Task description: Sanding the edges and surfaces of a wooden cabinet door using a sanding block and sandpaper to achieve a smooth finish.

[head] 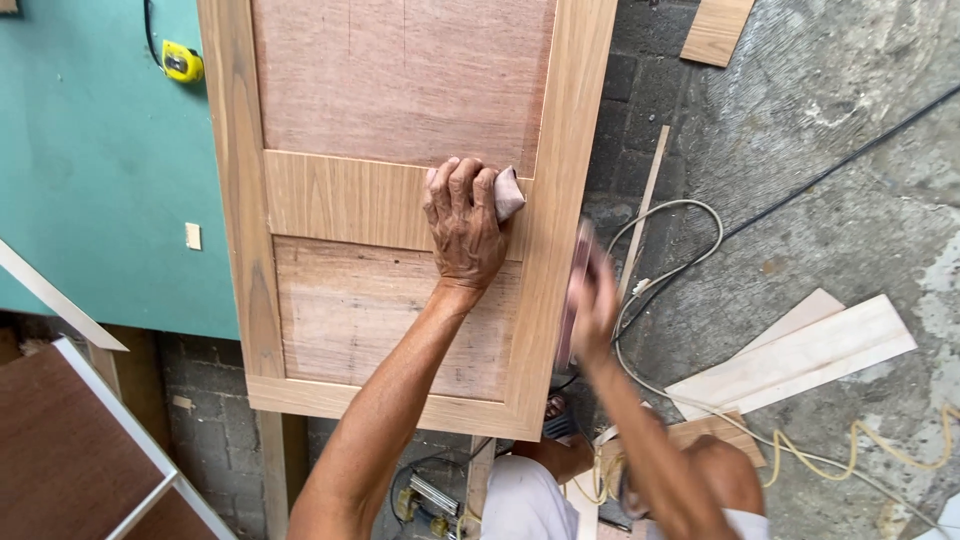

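Observation:
A wooden panelled door (300, 200) lies flat in front of me, with a pale frame and reddish inset panels. My left hand (462, 225) rests on its middle rail, fingers curled over a folded piece of sandpaper (508, 192). My right hand (598, 300) is blurred with motion at the door's right outer edge and presses a strip of sandpaper (574, 290) against that edge.
A yellow tape measure (182, 62) lies on the green surface (90, 170) left of the door. Pale cables (680, 260) loop over the concrete floor on the right, beside several loose wooden boards (800, 350). A brown framed panel (70, 450) sits at lower left.

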